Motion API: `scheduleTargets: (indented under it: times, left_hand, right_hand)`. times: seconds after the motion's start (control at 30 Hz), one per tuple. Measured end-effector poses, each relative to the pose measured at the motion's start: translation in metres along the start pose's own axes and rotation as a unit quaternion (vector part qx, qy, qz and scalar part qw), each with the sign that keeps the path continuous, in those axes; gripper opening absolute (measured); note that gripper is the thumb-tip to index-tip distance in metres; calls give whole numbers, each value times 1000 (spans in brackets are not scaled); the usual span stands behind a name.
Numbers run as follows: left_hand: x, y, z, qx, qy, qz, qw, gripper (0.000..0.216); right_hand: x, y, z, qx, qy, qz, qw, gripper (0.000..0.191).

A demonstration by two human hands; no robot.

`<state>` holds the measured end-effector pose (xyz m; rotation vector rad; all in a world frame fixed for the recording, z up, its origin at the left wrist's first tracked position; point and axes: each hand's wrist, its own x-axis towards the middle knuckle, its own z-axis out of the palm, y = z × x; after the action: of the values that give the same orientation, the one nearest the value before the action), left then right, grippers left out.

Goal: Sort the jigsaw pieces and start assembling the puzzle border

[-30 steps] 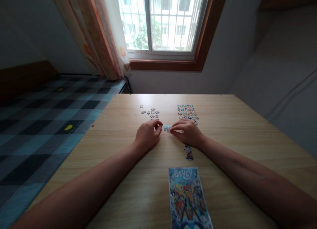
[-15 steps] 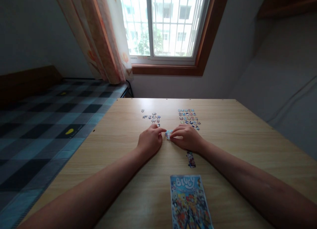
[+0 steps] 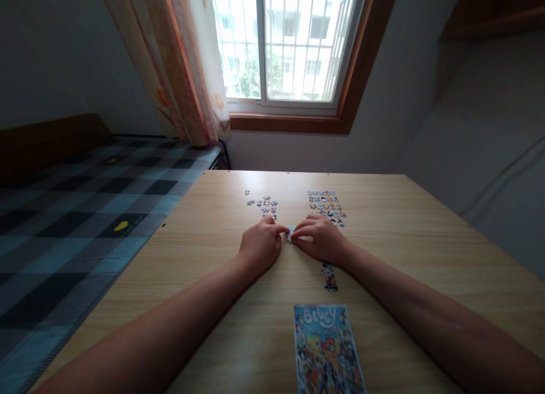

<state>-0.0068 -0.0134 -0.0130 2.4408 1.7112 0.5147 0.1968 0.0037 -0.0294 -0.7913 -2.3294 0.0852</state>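
Both my hands rest on a light wooden table (image 3: 404, 240), fingertips meeting at its middle. My left hand (image 3: 260, 245) is curled, thumb and forefinger pinched on a small cluster of joined puzzle pieces (image 3: 290, 233). My right hand (image 3: 320, 238) is also curled and pinches the same cluster from the right. A short strip of joined pieces (image 3: 330, 277) lies just under my right wrist. Loose pieces (image 3: 263, 202) are scattered beyond my left hand, and a denser patch of loose pieces (image 3: 326, 204) lies beyond my right hand.
A colourful "Bluey" picture card (image 3: 327, 350) lies at the near table edge. A bed with a blue-and-black checked cover (image 3: 85, 212) adjoins the table's left side. A window (image 3: 289, 42) and an orange curtain (image 3: 179, 65) are behind the table; a grey wall is on the right.
My fingertips have closed in together on the small cluster, which shows less between them. The view has tilted up a little, so everything sits slightly lower in frame.
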Motion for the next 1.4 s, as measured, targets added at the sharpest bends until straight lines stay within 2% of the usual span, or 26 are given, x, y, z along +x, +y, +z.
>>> scheduleTargets:
  times: [0.63,0.7,0.8,0.9,1.03,1.3,1.4]
  left_hand:
    - [0,2,-3,-5,-15,-7,1000,32]
    - [0,1,-3,-5,-14,-4,1000,33]
    - [-1,1,-2,-8,-7,-2,1000,34]
    - [-1,0,-1,-10,0,-4,1000,34]
    - [0,-1,-1,-17,7,-2,1000,35]
    - [2,-3,-1,-76,48,8,996,30]
    - [3,-5,1,-101,66,20,992,22]
  right_hand:
    - [-2,0,0,-56,-24,-1,998,15]
    - [-1,-1,-2,-39,1,5,999,16]
    - [2,1,-10,-23,76,30,996,20]
    - [1,8,-21,-36,143,63,987,22]
    - [-7,24,-35,-67,202,103,972,23]
    - [-25,49,-45,-134,284,184,931,26]
    - [-36,67,-59,-183,280,213,918,25]
